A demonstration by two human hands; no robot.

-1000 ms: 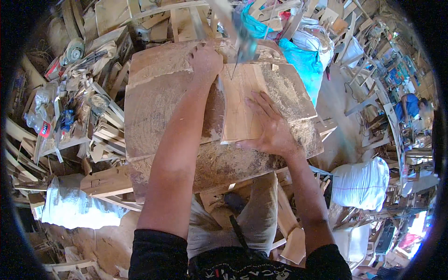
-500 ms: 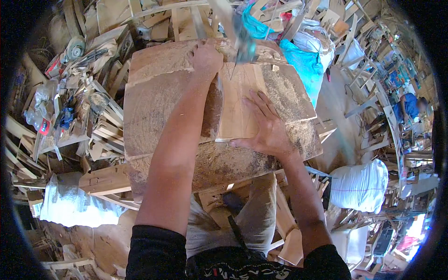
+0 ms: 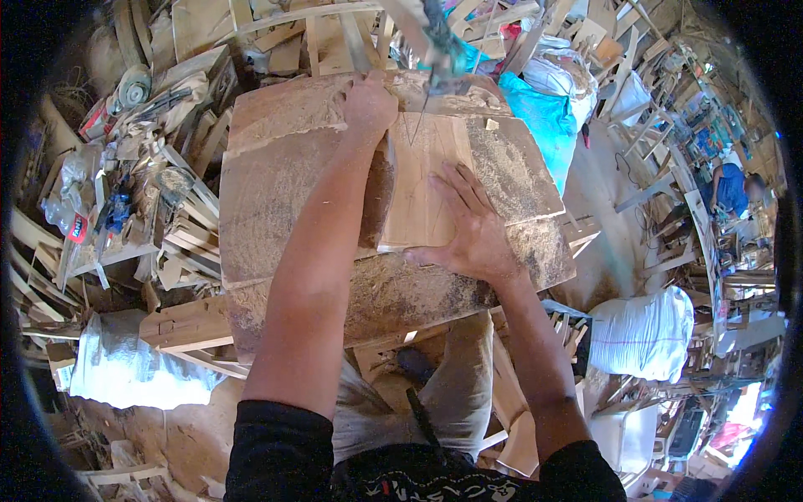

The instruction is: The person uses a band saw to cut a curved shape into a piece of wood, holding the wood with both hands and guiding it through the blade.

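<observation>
A pale wooden board with a curved left edge lies on a dusty wooden worktable. Across its far end stands a thin saw blade, hanging from a blurred teal-grey saw head. My right hand presses on the board's near right part, fingers spread flat and thumb by the near end. Close to the board's far left corner, my left hand has its fingers curled on the tabletop. What those fingers hold, if anything, is hidden.
Sawdust and a small wood chip lie on the tabletop. Wood offcuts, a plastic bottle and an angle grinder crowd the left. On the right are a blue sack, a white sack and a distant person.
The board's near end has swung slightly left, and my right hand has shifted left with it. The saw head now sits higher. My left hand stays nearly in place.
</observation>
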